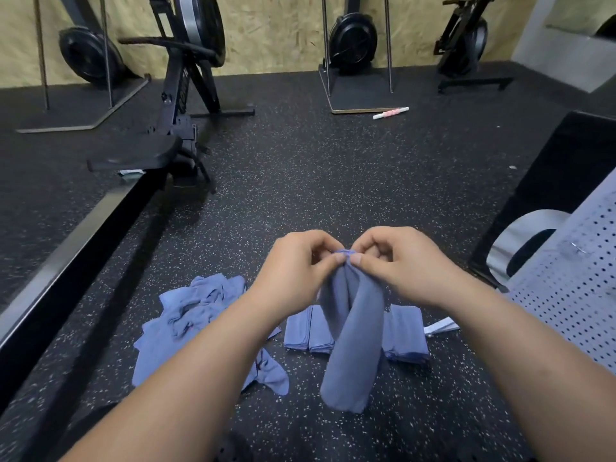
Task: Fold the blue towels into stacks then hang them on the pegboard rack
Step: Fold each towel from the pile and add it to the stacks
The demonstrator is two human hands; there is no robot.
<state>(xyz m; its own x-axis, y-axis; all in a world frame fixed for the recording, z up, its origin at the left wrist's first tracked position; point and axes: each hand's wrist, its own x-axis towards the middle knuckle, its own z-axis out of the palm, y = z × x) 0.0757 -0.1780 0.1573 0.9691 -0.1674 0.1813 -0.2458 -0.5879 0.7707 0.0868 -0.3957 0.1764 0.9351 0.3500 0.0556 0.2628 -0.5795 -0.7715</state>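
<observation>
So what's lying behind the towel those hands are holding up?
A row of folded towels lies on the floor behind the held towel. It covers the row's middle, so their number cannot be told.

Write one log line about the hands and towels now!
step: folding | left hand: pinches held towel | right hand: pinches same edge | folded towels: on floor | crumpled towel pile: left of them

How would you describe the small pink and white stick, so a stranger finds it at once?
At the far wall, the middle machine stands on a flat board. Beside that board's front right corner, on the speckled floor, lies the stick. It alone is pink and white; its neighbours are dark.
</observation>
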